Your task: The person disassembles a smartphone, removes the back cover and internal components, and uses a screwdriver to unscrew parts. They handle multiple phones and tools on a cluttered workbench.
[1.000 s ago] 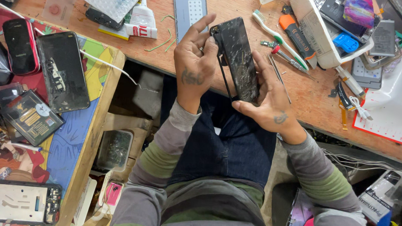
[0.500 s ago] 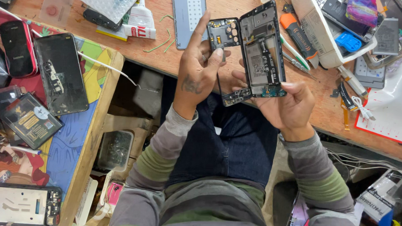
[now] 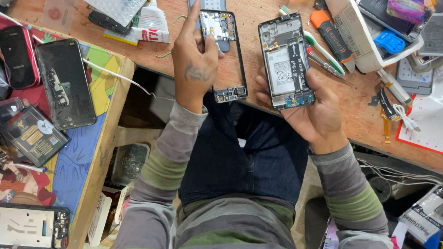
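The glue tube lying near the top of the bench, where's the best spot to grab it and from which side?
Grip the white glue tube across its wide flattened body, coming straight down from above. It lies flat on the wooden bench with its narrow nozzle pointing away from the person, so the broad lower part gives the surest pinch. The left hand is nearest, but it holds the phone frame.

Phone, one closed unit a second ago, now split in two. Black frame (image 3: 225, 51) drawn off to the left in left hand (image 3: 196, 64); opened phone body (image 3: 286, 60), battery and boards exposed, kept in right hand (image 3: 308, 110), clear of the frame.
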